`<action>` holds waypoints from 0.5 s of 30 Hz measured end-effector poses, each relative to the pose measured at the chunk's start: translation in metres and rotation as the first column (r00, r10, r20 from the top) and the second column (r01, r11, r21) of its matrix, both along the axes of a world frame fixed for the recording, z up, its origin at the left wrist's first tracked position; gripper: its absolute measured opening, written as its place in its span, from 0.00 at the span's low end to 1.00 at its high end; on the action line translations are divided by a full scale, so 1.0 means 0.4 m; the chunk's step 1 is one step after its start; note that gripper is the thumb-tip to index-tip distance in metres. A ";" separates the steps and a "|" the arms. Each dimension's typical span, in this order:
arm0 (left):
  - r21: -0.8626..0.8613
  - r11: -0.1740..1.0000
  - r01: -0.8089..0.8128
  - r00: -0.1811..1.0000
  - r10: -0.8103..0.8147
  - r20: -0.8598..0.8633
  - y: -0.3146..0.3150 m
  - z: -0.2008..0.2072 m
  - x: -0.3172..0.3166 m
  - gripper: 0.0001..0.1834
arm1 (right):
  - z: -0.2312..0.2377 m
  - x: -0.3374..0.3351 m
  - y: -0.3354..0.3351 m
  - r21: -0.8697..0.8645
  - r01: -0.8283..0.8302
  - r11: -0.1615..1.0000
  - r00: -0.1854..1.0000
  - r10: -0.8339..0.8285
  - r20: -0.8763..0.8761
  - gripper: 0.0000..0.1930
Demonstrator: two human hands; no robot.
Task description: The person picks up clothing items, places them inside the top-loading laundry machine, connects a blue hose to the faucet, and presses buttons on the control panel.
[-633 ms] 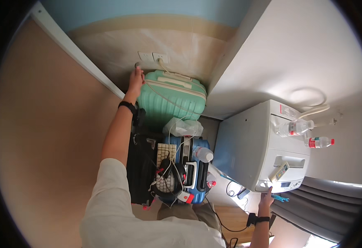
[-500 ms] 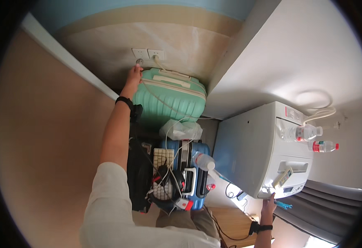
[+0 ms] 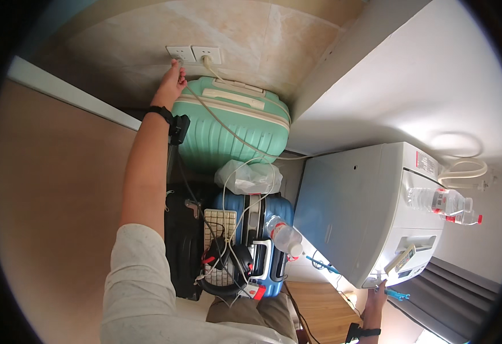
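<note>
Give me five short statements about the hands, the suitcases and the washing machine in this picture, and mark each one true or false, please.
1. The left hand reaches up to the wall sockets. True.
2. The suitcase just under the sockets is red. False: the suitcase there is mint green.
3. A clear plastic bottle lies on the blue suitcase. True.
4. The right hand grips the white cable. False: it rests at the lower front corner of the white washing machine; the white cable runs from a socket across the green suitcase.
5. The top of the washing machine is bare. False: plastic bottles lie on it.
</note>
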State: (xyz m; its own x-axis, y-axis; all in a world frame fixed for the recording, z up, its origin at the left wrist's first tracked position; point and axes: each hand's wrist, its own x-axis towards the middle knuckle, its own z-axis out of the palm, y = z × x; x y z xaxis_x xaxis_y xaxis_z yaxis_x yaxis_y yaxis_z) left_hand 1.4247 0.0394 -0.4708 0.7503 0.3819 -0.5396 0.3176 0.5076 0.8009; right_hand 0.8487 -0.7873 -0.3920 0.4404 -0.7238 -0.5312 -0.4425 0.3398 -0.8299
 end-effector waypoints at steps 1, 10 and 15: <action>0.005 1.000 -0.003 1.000 0.003 -0.002 0.014 -0.010 0.006 0.19 | -0.004 0.006 0.003 0.007 0.019 1.000 1.000 -0.019 0.001 0.26; -0.019 0.999 0.032 0.996 -0.031 0.082 -0.005 -0.070 0.021 0.16 | 0.010 -0.005 -0.004 -0.012 0.038 0.999 0.999 -0.038 0.005 0.22; 0.060 0.994 0.089 0.980 -0.098 0.171 -0.001 -0.087 0.039 0.21 | 0.008 -0.029 -0.040 -0.023 -0.074 0.997 0.996 0.072 -0.056 0.22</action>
